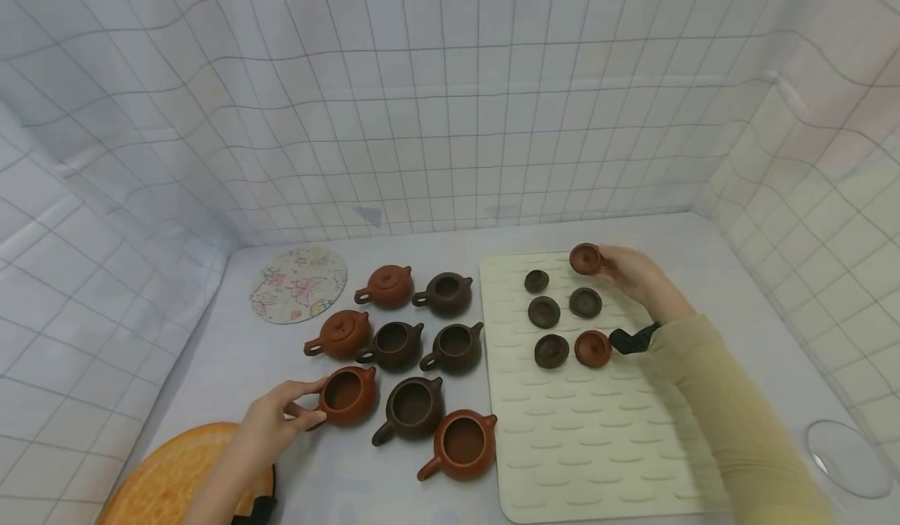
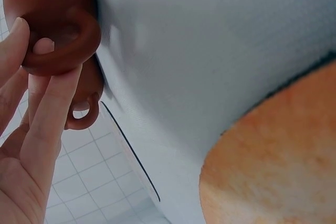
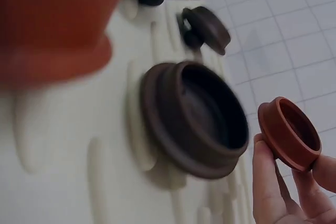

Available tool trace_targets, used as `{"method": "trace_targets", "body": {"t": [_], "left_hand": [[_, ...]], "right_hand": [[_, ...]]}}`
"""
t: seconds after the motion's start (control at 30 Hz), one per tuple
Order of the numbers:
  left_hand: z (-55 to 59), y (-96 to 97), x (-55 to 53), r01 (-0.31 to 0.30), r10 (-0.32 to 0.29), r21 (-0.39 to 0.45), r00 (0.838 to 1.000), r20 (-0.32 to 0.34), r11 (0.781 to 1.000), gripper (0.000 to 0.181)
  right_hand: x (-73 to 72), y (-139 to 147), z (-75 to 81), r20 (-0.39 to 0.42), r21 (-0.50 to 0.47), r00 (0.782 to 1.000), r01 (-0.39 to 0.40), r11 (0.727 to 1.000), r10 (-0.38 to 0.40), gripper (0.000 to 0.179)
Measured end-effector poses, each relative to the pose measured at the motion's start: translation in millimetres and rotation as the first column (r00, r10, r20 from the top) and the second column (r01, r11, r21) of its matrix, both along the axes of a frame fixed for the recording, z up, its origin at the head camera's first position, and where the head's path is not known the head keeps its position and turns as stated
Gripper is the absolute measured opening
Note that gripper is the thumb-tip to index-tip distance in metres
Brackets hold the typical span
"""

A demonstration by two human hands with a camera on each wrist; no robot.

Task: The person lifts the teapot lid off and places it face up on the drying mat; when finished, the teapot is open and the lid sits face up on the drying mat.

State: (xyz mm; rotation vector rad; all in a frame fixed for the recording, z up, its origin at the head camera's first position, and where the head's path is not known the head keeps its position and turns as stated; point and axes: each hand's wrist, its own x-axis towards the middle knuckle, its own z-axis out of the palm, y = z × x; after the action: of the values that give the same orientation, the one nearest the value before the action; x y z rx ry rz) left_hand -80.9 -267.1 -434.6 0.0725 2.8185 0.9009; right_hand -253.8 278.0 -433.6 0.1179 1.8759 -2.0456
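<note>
White table [image 1: 394, 505]: lower left, left hand [image 1: 270, 419] pinches red teapot [image 1: 364, 408] by handle [image 2: 90, 35], likely steadying; centre-right, right hand [image 1: 633, 273] pinches red lid [image 1: 585, 259]; other lids [image 1: 544, 312] upturned on mat [image 1: 562, 462], perhaps airing.

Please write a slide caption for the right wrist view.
Right fingers hold a red-brown lid; dark lids lie on the cream mat.

8 teapots [image 1: 412, 408] left of mat [image 1: 598, 447], 5 lids [image 1: 544, 312] on mat, pad [image 1: 298, 284] left of rear teapots
</note>
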Motion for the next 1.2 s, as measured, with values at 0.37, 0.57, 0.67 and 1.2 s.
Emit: {"method": "trace_targets", "body": {"t": [0.37,0.57,0.67,1.2], "left_hand": [[1.9,2.8,2.6,-0.011,0.011,0.001,1.000,-0.026,1.000,0.048],[2.3,3.1,1.6,-0.016,0.016,0.007,1.000,-0.005,1.000,0.049],[1.7,3.5,0.9,-0.015,0.015,0.004,1.000,0.004,1.000,0.050],[22.1,1.8,-5.3,0.074,-0.076,-0.017,0.990,-0.116,0.997,0.042]], "right_hand": [[2.3,-1,-3.5,0.013,0.487,0.998,0.050,0.872,-0.065,0.055],[3.1,0,-1.9,0.013,0.549,0.999,0.024,0.836,-0.037,0.054],[2.3,1,-2.3,0.038,0.523,0.999,0.014,0.852,-0.040,0.055],[10.7,4,20.5,-0.011,0.578,0.999,-0.027,0.816,0.040,0.061]]}}
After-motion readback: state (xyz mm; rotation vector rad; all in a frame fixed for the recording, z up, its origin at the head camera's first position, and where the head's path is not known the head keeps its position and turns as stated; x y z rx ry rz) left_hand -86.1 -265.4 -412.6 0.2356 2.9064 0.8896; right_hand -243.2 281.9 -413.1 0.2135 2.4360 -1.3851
